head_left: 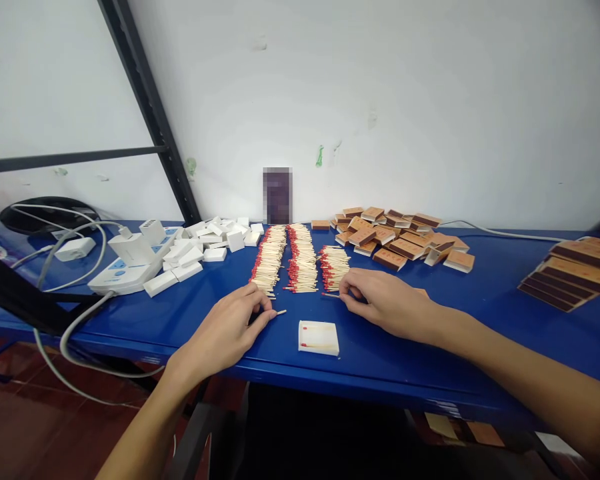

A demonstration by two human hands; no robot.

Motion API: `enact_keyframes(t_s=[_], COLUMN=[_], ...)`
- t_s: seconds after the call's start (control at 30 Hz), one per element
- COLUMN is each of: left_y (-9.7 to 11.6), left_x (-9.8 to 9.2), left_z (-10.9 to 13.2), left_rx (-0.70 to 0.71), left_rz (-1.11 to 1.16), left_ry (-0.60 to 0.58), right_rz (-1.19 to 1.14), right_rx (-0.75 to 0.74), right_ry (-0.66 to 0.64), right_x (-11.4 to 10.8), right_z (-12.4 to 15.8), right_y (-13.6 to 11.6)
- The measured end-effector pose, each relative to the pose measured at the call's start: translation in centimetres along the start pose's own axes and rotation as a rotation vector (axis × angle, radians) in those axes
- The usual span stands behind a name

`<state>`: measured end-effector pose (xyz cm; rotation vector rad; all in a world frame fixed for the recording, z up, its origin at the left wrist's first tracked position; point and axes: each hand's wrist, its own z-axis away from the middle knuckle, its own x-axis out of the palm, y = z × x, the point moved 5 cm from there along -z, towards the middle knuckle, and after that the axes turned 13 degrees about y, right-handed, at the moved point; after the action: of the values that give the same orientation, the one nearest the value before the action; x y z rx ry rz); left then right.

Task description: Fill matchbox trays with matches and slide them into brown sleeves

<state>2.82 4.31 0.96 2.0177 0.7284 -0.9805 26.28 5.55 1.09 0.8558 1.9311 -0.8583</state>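
Between the thumb and fingers of my left hand [230,325] is a match, its pale end [281,312] sticking out to the right. My right hand [383,300] pinches another match [332,295] by its plain end, with the red head pointing left. A white matchbox tray [319,351] lies between my hands near the front edge, with a couple of matches inside. Behind the hands lie three rows of red-headed matches: a left row [270,257], a middle row [304,260] and a shorter right row [334,263] beside my right fingertips.
White trays [215,240] are heaped at the back left, near a power strip [130,267] with chargers and cables. Matchbox sleeves [400,233] pile up at the back right; stacked matchboxes [573,273] stand far right. A black rack post [150,100] rises at left.
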Motion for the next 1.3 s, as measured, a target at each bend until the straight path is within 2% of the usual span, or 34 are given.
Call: enact_keyframes(t_s=[0.13,0.27,0.4,0.53,0.6,0.73,0.87,1.03,1.17,1.3], left_y=[-0.2,0.0,2.5,4.6,4.1,0.4,-2.1,-2.2,-2.3,-2.0], left_x=[0.0,-0.2,-0.4,0.0,-0.1,-1.1,-1.1,-0.9,-0.6,-0.5], left_z=[0.1,-0.1,-0.5,-0.6,-0.6,-0.7,-0.5,-0.5,-0.8,-1.0], left_rx=[-0.04,-0.044,0.074,0.162,0.143,0.045,-0.002,0.0,0.006,0.05], left_rz=[0.04,0.059,0.067,0.108,0.11,-0.04,-0.152,-0.174,-0.196,-0.203], left_ry=[0.012,0.034,0.082,0.012,0.018,0.11,0.075,0.106,0.068,0.053], right_rz=[-0.183,-0.277,-0.308,-0.248,-0.128,0.032,0.048,0.084,0.111,0.092], right_rx=[0.006,0.009,0.081,0.073,0.059,0.059,0.106,0.104,0.095,0.086], right_ry=[0.01,-0.049,0.027,0.11,0.109,0.058,0.01,-0.003,-0.03,-0.001], right_x=[-1.1,-1.0,-1.1,-1.1,-0.8,0.0,0.5,0.7,0.9,0.8], right_z=[0.4,0.8,0.7,0.4,0.2,0.0,-0.2,-0.1,0.1,0.1], right_y=[-2.6,-4.3,-3.3,-2.0,-1.4,-0.5,-0.2,-0.3,-0.3,-0.2])
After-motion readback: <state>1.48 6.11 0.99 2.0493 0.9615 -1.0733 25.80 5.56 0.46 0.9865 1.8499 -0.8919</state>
